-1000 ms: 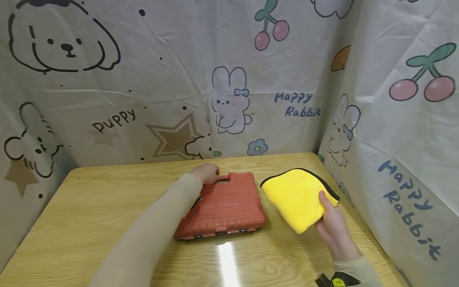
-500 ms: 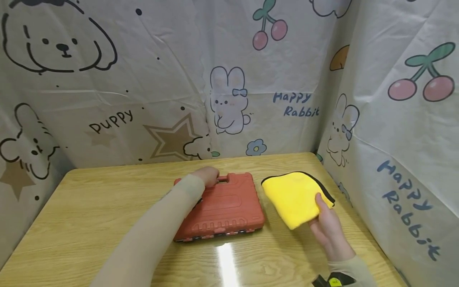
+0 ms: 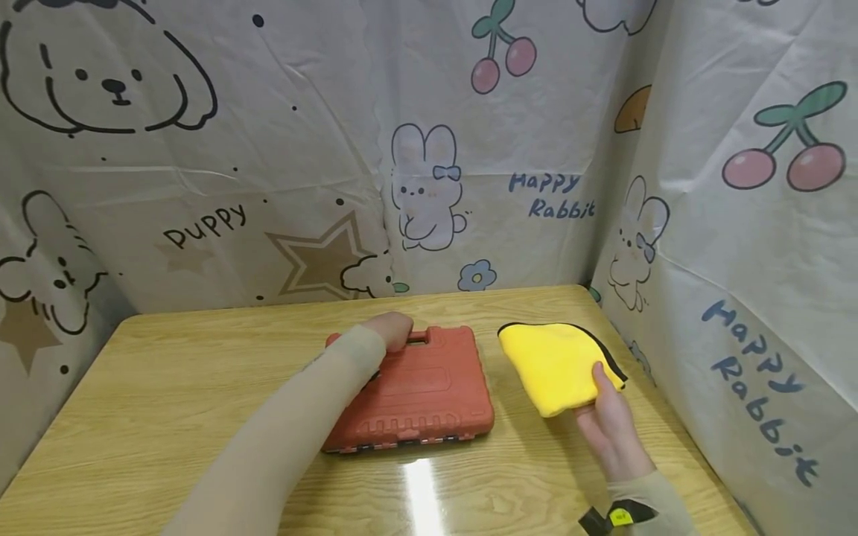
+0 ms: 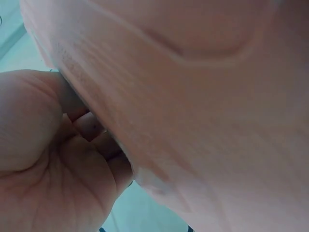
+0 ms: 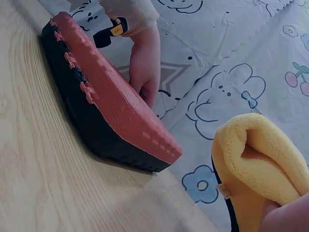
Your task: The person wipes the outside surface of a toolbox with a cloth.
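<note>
A red case with a dark underside lies flat on the wooden table, its handle on the far side. My left hand grips the case near that handle; in the left wrist view the fingers of this hand curl behind the case's edge. Right of the case, my right hand pinches a folded yellow cloth with black trim, thumb on top. The right wrist view shows the cloth folded over in a loop, held by the hand at the lower right.
The wooden table extends to both sides of the case. Behind it hangs a white sheet printed with cartoons, and another sheet side stands along the right edge. A black band with a yellow face is on the right wrist.
The yellow cloth has tilted flatter and its lower corner has risen a little, while my right hand has shifted slightly left. My left hand keeps its grip at the case, which has barely moved.
</note>
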The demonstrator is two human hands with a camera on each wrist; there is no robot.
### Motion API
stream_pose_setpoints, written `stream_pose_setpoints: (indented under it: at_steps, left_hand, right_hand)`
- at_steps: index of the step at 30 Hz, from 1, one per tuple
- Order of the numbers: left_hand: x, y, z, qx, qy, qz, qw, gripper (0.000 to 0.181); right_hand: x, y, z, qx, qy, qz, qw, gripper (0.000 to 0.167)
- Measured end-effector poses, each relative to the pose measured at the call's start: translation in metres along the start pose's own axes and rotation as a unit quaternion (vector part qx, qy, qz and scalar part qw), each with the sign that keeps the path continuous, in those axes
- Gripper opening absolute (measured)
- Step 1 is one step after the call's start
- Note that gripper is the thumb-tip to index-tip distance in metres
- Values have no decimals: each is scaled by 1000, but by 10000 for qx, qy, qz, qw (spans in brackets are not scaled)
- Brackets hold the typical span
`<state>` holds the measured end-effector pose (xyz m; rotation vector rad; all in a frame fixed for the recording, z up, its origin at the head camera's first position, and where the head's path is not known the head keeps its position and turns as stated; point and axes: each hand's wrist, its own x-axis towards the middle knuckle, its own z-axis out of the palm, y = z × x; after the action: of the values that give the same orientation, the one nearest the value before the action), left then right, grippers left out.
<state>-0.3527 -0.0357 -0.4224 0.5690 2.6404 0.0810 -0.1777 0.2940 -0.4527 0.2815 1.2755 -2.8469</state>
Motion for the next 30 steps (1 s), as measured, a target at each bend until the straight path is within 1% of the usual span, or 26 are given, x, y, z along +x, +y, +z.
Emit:
stream_pose_setpoints:
  at_steps: [5,10,12,15,17,20,22,27,30]
  left_hand:
    - [0,0,2,-48,42,-63,10000,17]
    - [0,-2,3,-171,90,-140,9997,15]
    - [0,-2,3,-88,98,-89,9999,14]
    - [-3,-1,1,-101,107,-78,9999,13]
    - [-5,-1,-1,-40,141,-4,9999,13]
    - [-10,0,-7,-113,206,58,9997,10]
    - [-15,1,-12,-106,265,181,9994,11]
    - [-34,1,-27,-304,371,313,9984,25]
    - [-41,3,-34,-306,480,444,9974,32]
  right_hand:
    - [2,1,-1,265,26,50,9996,35]
    - [4,3,-3,282,129,84,9995,34]
    - [5,3,-3,265,219,132,9993,35]
    - [5,3,-4,280,316,209,9989,38]
    - [5,3,-5,283,336,224,9988,38]
    - [5,2,-6,260,305,219,9990,39]
    - [5,2,-6,226,289,201,9991,39]
    - [5,1,-6,303,299,195,9989,38]
    - [5,1,-6,396,276,203,9986,38]
